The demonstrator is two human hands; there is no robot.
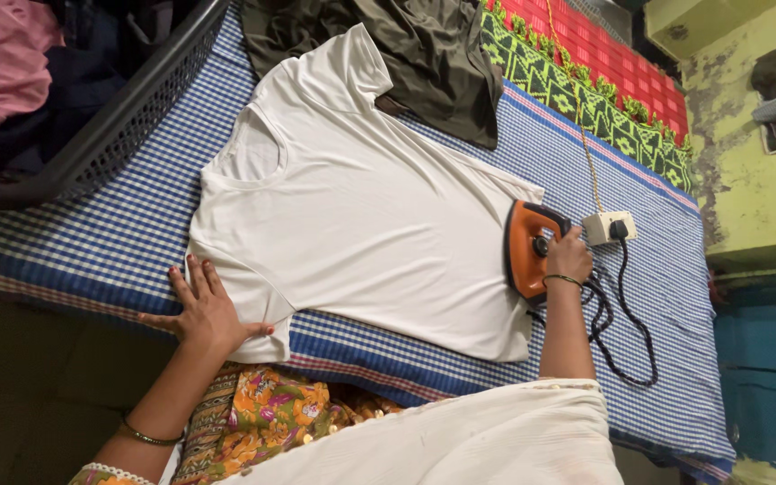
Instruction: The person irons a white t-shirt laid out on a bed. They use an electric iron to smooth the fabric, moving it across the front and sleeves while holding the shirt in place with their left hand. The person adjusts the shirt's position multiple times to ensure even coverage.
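Observation:
A white T-shirt (361, 216) lies flat on a blue-and-white checked cloth (119, 242). My left hand (204, 310) is pressed flat with fingers spread on the shirt's sleeve near the cloth's edge. My right hand (569, 256) grips the handle of an orange and black iron (524, 247), which rests on the hem end of the shirt. The iron's black cord (626, 332) loops over the cloth to a white extension socket (609, 227).
A dark laundry basket (92, 126) with pink and dark clothes stands beside the shirt's neck. A dark olive garment (415, 54) lies past the shirt. A green and red patterned cover (604, 90) runs along the far side, by a yellow-green wall (756, 180).

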